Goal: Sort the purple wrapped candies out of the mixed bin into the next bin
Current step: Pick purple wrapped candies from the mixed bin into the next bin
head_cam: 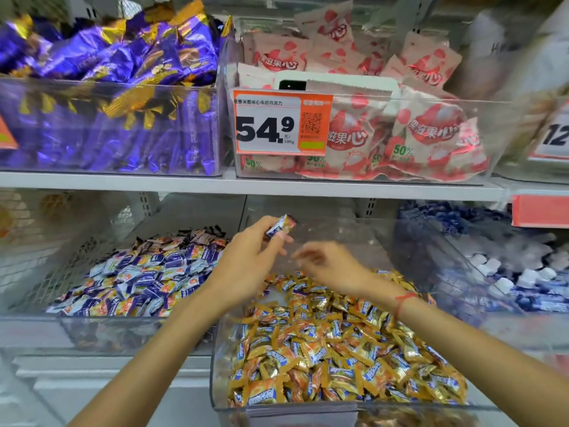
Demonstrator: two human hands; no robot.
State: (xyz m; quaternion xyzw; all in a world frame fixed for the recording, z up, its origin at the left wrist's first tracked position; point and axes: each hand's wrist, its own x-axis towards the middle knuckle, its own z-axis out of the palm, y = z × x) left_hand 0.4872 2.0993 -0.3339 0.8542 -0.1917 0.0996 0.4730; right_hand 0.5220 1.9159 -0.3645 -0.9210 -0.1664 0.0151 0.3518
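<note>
The left hand (246, 257) pinches one purple wrapped candy (281, 225) between thumb and fingers, held up above the back of the mixed bin (308, 409). The right hand (326, 266) is blurred over the gold candies (338, 349), fingers loosely spread, holding nothing. The next bin (70, 331) with purple candies (147, 272) stands just beside, on the left.
</note>
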